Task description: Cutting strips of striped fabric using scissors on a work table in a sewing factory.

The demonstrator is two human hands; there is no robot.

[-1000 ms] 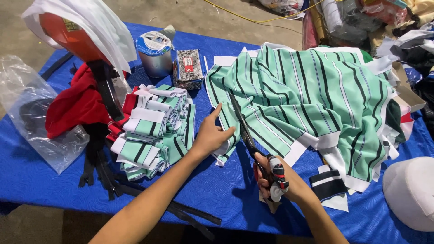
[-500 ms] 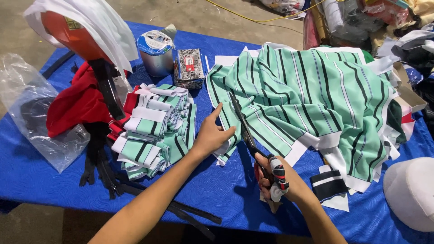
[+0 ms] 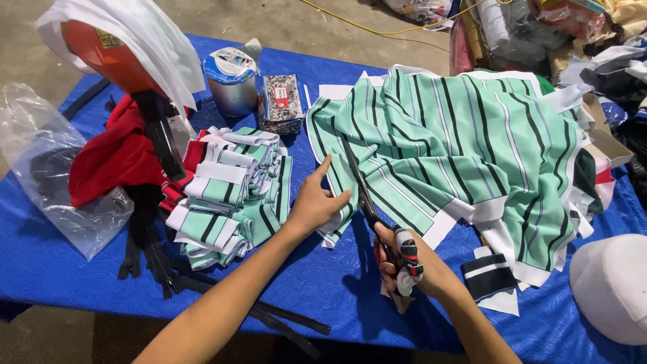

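scissors (image 3: 367, 195) — blades half-hidden, striped fabric (image 3: 465, 148)

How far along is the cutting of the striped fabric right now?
Done: a stack of cut striped pieces sits left of the hands. In hand: the right hand works scissors into the edge of the green striped fabric, while the left hand presses that edge flat. Left: most of the fabric lies uncut on the blue table.
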